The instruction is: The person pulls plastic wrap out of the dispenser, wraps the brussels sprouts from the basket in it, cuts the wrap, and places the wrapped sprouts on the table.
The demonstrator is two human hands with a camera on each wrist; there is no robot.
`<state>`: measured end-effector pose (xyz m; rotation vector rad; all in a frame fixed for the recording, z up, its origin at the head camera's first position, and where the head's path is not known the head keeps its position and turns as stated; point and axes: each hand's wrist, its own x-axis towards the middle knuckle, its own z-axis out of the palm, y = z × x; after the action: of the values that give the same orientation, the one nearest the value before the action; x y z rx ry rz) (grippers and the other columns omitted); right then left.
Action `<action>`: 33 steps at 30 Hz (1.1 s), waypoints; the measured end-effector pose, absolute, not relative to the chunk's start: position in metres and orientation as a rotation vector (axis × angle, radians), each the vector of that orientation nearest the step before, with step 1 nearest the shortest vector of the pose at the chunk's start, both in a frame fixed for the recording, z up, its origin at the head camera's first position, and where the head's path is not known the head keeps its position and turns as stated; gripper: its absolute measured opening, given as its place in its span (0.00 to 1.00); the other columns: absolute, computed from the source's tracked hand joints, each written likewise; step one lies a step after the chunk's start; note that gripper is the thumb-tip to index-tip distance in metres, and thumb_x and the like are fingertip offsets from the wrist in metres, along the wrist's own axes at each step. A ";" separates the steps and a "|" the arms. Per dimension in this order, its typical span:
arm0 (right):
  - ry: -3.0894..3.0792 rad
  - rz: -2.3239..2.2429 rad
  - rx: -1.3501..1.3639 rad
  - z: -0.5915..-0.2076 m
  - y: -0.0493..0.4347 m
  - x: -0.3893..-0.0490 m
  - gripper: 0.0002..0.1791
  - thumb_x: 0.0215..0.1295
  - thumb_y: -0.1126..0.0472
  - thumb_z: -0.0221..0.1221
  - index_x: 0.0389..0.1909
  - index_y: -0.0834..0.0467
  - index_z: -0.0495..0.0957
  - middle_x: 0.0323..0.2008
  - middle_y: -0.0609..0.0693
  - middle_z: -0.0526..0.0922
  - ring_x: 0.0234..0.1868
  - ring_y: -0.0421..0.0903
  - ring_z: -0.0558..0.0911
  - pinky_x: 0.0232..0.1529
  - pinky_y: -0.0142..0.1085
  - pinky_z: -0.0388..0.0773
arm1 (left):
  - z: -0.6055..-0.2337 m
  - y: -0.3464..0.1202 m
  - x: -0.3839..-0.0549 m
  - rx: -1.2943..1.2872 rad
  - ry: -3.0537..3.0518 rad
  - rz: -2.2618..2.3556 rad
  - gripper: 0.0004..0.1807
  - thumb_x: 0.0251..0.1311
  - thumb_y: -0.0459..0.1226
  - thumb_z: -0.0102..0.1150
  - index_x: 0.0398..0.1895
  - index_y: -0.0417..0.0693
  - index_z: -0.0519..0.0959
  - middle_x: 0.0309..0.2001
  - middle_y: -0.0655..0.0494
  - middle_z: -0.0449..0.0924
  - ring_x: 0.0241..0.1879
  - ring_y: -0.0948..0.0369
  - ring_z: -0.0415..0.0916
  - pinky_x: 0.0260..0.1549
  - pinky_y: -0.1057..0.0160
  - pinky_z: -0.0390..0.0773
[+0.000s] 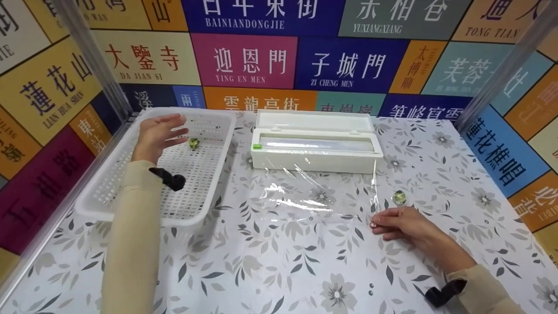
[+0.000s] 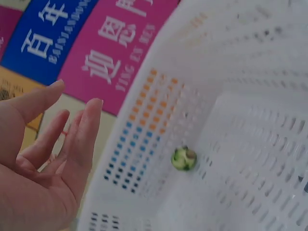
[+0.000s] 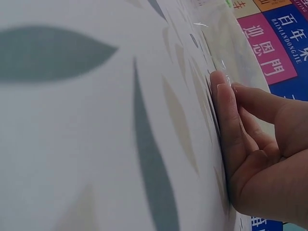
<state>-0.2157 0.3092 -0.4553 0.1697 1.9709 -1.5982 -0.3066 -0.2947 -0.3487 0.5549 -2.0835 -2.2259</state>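
My left hand is over the white perforated basket, its fingers apart and holding nothing; the left wrist view shows the same loosely bent hand beside the basket wall. Inside the basket lies a small round green thing with darker streaks, perhaps a vegetable piece. At the right, my right hand pinches a corner of clear cling film between thumb and fingers, low at the tabletop. The film stretches out from a white dispenser box with its lid raised. A second green piece sits just beyond the right hand.
A green slider is at the left end of the dispenser's front edge. Colourful panels with lettering enclose the back and sides. A leaf-patterned cover spreads over the table.
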 end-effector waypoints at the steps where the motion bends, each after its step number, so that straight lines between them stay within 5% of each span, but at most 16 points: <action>1: 1.964 -1.606 0.162 -0.456 0.309 -0.216 0.17 0.63 0.59 0.68 0.50 0.61 0.81 0.39 0.50 0.90 0.38 0.40 0.89 0.40 0.31 0.88 | -0.352 -0.296 -0.308 0.579 -2.060 -2.232 0.31 0.61 0.40 0.69 0.67 0.43 0.73 0.51 0.57 0.79 0.58 0.51 0.80 0.53 0.60 0.86; 13: 1.970 -1.620 0.157 -0.459 0.309 -0.214 0.15 0.63 0.60 0.67 0.49 0.61 0.81 0.39 0.49 0.90 0.37 0.39 0.89 0.39 0.30 0.88 | -0.373 -0.301 -0.325 0.703 -1.711 -2.326 0.30 0.63 0.35 0.66 0.69 0.45 0.72 0.48 0.59 0.81 0.60 0.56 0.78 0.53 0.64 0.85; 21: 1.968 -1.625 0.182 -0.457 0.309 -0.213 0.17 0.63 0.60 0.67 0.51 0.62 0.80 0.39 0.50 0.90 0.37 0.40 0.89 0.38 0.29 0.88 | -0.396 -0.296 -0.332 0.711 -1.726 -2.295 0.29 0.63 0.35 0.65 0.68 0.46 0.73 0.49 0.57 0.83 0.47 0.61 0.82 0.56 0.63 0.84; 33: 1.976 -1.629 0.155 -0.459 0.309 -0.213 0.17 0.63 0.60 0.67 0.50 0.62 0.81 0.39 0.49 0.90 0.38 0.39 0.89 0.39 0.29 0.87 | -0.422 -0.282 -0.336 0.874 -1.719 -2.301 0.30 0.62 0.31 0.65 0.69 0.46 0.70 0.50 0.53 0.82 0.53 0.56 0.83 0.54 0.62 0.85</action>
<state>-0.2134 0.3089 -0.4592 0.1546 1.9756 -1.6291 -0.3358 -0.2816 -0.4224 0.8744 -1.7188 -2.3014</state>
